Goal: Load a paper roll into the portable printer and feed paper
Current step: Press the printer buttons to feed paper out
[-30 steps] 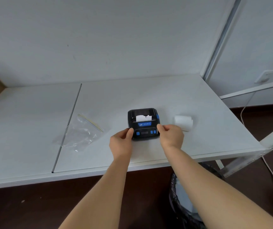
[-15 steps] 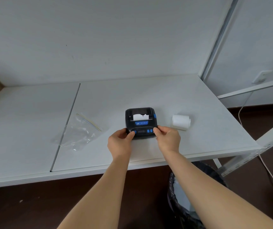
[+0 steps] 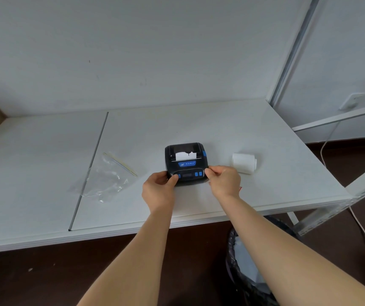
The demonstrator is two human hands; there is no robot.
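Well out to the left of the grip, an empty clear zip bag [image 3: 105, 177] lies crumpled across the seam of the white table [image 3: 199, 120] (probably the wrapper a roll came in, though nothing shows that for certain).

The left hand [image 3: 158, 191] holds the near left corner of the portable printer [image 3: 186, 163], its thumb laid on the front panel by the blue button at that end and its fingers curled round the side. It looks as if that thumb is placed to press a feed key while the hand steadies the body, but which key it touches is too small to tell.

Between the two hands sits the printer itself, flat on the table with its lid down, and a short strip of white paper [image 3: 185, 156] stands out of the slot just beyond the thumbs. That suggests a roll is already inside and the job is at the feeding stage.

The right hand [image 3: 223, 183] pinches the near right corner, fingers curled, mirroring the left so the light casing cannot slide or twist under a push.

Just beyond the right hand, a spare paper roll [image 3: 243, 162] lies on its side, apart from the printer.
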